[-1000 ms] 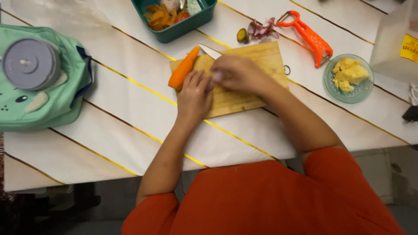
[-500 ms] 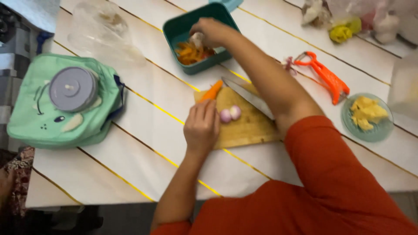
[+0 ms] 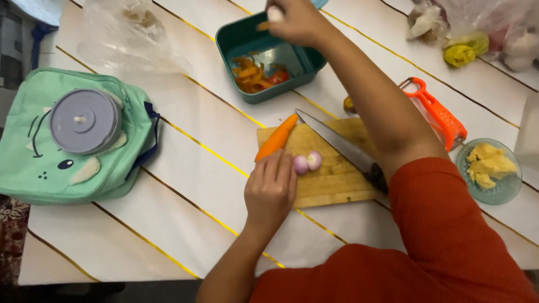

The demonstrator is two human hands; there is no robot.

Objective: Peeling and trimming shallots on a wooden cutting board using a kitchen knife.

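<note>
White panels with thin gold lines made up the counter (image 3: 185,185) I looked down on. My left hand (image 3: 270,191) lay flat and loosely curled on the near edge of the wooden cutting board (image 3: 331,179), fingers touching the orange carrot (image 3: 276,137) and just beside two small peeled shallots (image 3: 307,163). A long knife (image 3: 342,148) lay slanted across the board, blade tip near the carrot. My right hand (image 3: 295,21) was stretched out over the teal container (image 3: 236,39) of orange peelings, pinched around a small pale piece. Farther out sat an orange peeler (image 3: 438,115), a glass bowl (image 3: 488,168) of yellow chunks, and a green bag (image 3: 73,140) with a grey lid on it.
</note>
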